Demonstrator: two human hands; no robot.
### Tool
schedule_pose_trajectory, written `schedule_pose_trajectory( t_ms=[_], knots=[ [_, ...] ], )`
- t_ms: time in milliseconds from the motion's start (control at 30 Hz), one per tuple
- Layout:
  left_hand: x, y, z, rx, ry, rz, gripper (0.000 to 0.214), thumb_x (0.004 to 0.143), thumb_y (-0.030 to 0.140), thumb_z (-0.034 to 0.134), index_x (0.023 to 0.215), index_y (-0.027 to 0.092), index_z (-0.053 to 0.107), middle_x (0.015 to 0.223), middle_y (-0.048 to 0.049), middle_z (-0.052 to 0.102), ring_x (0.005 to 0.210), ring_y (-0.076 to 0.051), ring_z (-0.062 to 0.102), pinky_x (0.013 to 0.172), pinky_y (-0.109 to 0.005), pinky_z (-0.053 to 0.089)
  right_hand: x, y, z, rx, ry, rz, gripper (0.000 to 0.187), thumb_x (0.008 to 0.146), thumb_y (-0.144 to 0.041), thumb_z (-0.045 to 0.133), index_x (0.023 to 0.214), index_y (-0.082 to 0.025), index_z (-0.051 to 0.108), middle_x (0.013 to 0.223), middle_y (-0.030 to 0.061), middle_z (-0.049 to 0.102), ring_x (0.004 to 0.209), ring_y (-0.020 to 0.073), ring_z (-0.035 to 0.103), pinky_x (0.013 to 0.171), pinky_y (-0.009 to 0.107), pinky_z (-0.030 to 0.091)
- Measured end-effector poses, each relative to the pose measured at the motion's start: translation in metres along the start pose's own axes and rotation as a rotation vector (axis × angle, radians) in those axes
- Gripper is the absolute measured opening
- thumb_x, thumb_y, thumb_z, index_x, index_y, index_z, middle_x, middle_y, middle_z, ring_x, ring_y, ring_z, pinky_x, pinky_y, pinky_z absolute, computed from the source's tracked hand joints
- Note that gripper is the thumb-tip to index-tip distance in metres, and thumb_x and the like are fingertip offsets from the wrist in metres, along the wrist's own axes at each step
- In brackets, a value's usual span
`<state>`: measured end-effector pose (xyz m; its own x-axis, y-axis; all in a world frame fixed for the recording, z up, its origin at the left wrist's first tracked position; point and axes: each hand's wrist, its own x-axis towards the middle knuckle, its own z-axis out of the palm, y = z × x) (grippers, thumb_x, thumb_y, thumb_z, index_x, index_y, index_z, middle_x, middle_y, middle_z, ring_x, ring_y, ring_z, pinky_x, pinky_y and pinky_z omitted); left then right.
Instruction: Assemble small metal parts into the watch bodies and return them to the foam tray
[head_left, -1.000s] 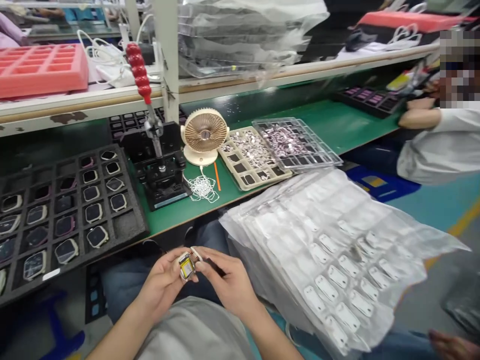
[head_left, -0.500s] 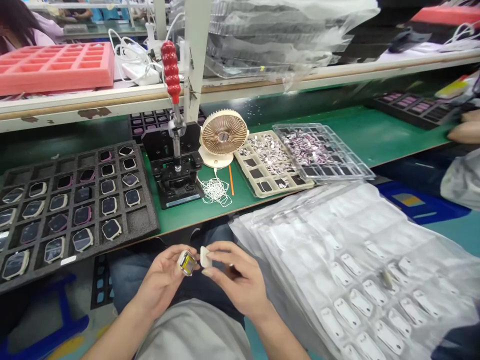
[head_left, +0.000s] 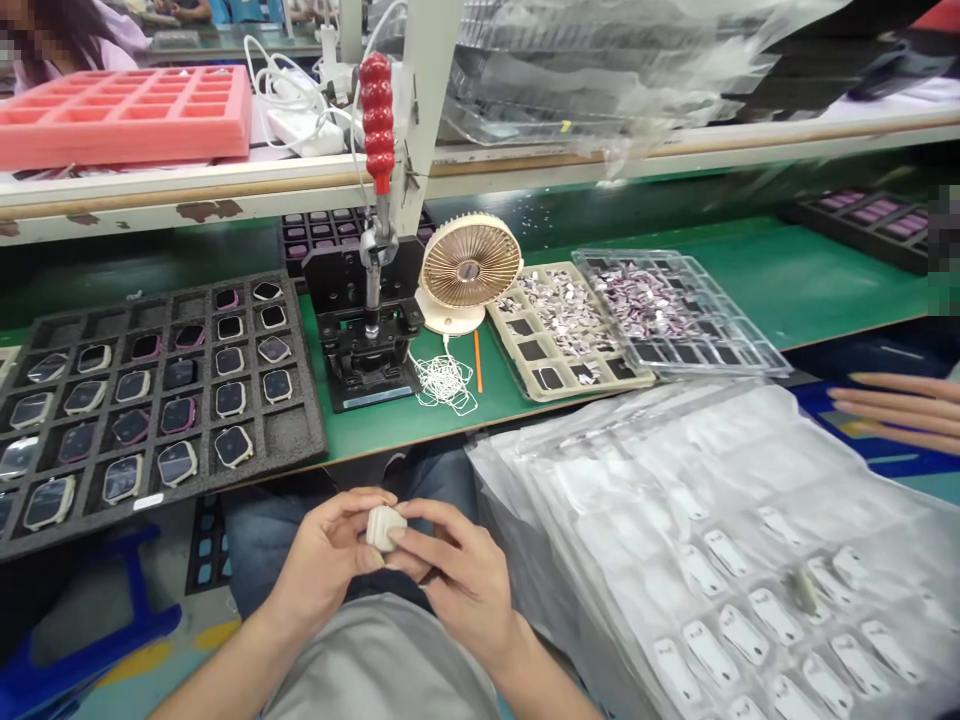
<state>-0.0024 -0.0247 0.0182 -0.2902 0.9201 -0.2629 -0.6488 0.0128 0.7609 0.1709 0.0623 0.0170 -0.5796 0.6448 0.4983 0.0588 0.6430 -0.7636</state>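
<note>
Both my hands meet over my lap, below the bench edge. My left hand point(head_left: 324, 562) is closed round a small watch body, which is hidden under a white back cover point(head_left: 384, 527). My right hand point(head_left: 451, 572) pinches that cover from the right and presses it against the body. A black foam tray point(head_left: 294, 440) with several watch bodies lies on the green bench to the left. A stack of clear plastic trays point(head_left: 600, 470) holding several white covers rests beside my right arm.
A black hand press point(head_left: 365, 335) with a red handle point(head_left: 376, 122) stands mid-bench, a small beige fan point(head_left: 469, 268) beside it. Two trays of small parts point(head_left: 679, 355) lie to the right. Another person's fingers point(head_left: 896, 408) reach in from the right edge. A pink foam tray point(head_left: 127, 115) sits on the shelf.
The watch body's yellow inside showed in my left hand before. My right hand has brought the white cover over it, so the yellow is now hidden. The view has shifted left.
</note>
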Motion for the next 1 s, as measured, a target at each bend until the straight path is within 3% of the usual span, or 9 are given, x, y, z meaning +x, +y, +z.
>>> schedule_pose_trajectory(
  t_ms=[200, 367, 500, 600, 700, 800, 900, 1000],
  knots=[
    [0.0, 0.0, 0.002, -0.005, -0.014, 0.036, 0.045, 0.061, 0.023, 0.103, 0.102, 0.025, 0.085, 0.116, -0.0079, 0.076, 0.101, -0.021, 0.074, 0.089, -0.029, 0.061, 0.002, -0.001, -0.002, -0.034, -0.014, -0.048, 0.023, 0.099, -0.024, 0.074, 0.121, -0.028, 0.075, 0.122, 0.0075, 0.073, 0.059, 0.0084, 0.056, 0.056, 0.025, 0.048],
    [0.001, -0.001, 0.002, -0.009, -0.007, 0.101, 0.045, 0.061, 0.02, 0.102, 0.102, 0.029, 0.085, 0.118, -0.0064, 0.076, 0.103, -0.024, 0.075, 0.091, -0.036, 0.063, -0.002, 0.0, 0.001, -0.138, -0.061, -0.136, 0.034, 0.1, -0.012, 0.064, 0.131, -0.025, 0.071, 0.134, 0.0119, 0.069, 0.067, 0.01, 0.063, 0.057, 0.025, 0.049],
    [-0.003, -0.001, 0.008, 0.044, 0.03, 0.093, 0.037, 0.078, 0.031, 0.093, 0.113, 0.026, 0.083, 0.131, -0.0115, 0.073, 0.114, -0.026, 0.071, 0.097, -0.035, 0.06, -0.01, 0.007, 0.009, -0.217, -0.04, -0.142, 0.047, 0.096, -0.004, 0.06, 0.136, -0.026, 0.067, 0.139, 0.013, 0.067, 0.071, 0.012, 0.067, 0.057, 0.026, 0.05],
    [-0.004, -0.003, 0.013, 0.07, 0.13, 0.053, 0.032, 0.088, 0.037, 0.084, 0.117, 0.023, 0.082, 0.117, -0.0109, 0.078, 0.103, -0.02, 0.074, 0.09, -0.027, 0.06, -0.01, 0.009, 0.014, -0.184, -0.018, -0.093, 0.047, 0.097, -0.006, 0.064, 0.139, -0.027, 0.064, 0.138, 0.0125, 0.067, 0.092, 0.0169, 0.074, 0.07, 0.028, 0.058],
    [-0.004, -0.006, 0.014, 0.051, 0.193, 0.047, 0.028, 0.089, 0.036, 0.083, 0.114, 0.023, 0.083, 0.105, -0.0096, 0.083, 0.094, -0.018, 0.077, 0.087, -0.025, 0.061, -0.005, 0.003, 0.014, -0.093, 0.01, 0.098, 0.041, 0.096, -0.023, 0.073, 0.135, -0.023, 0.061, 0.126, 0.0131, 0.067, 0.105, 0.0225, 0.072, 0.08, 0.032, 0.06],
    [-0.005, -0.008, 0.011, 0.024, 0.207, 0.081, 0.03, 0.083, 0.033, 0.089, 0.111, 0.023, 0.084, 0.103, -0.0104, 0.085, 0.094, -0.021, 0.08, 0.089, -0.028, 0.062, 0.002, -0.004, 0.009, -0.056, -0.082, 0.227, 0.021, 0.098, -0.033, 0.07, 0.114, -0.022, 0.062, 0.097, 0.0055, 0.067, 0.083, 0.0186, 0.069, 0.066, 0.028, 0.051],
    [-0.007, -0.009, 0.006, 0.036, 0.216, 0.093, 0.028, 0.077, 0.03, 0.093, 0.104, 0.022, 0.085, 0.102, -0.0105, 0.085, 0.092, -0.021, 0.081, 0.086, -0.027, 0.063, 0.008, -0.006, 0.003, -0.087, -0.255, 0.157, 0.012, 0.103, -0.033, 0.06, 0.101, -0.021, 0.063, 0.081, 0.0011, 0.065, 0.069, 0.0155, 0.061, 0.06, 0.028, 0.037],
    [-0.008, -0.008, 0.003, 0.071, 0.191, 0.116, 0.024, 0.076, 0.027, 0.094, 0.098, 0.024, 0.087, 0.098, -0.0087, 0.086, 0.09, -0.02, 0.081, 0.086, -0.025, 0.063, 0.011, -0.005, 0.0, -0.108, -0.296, 0.066, 0.016, 0.105, -0.028, 0.052, 0.097, -0.02, 0.062, 0.078, 0.0019, 0.065, 0.068, 0.0154, 0.059, 0.06, 0.03, 0.03]
  ],
)
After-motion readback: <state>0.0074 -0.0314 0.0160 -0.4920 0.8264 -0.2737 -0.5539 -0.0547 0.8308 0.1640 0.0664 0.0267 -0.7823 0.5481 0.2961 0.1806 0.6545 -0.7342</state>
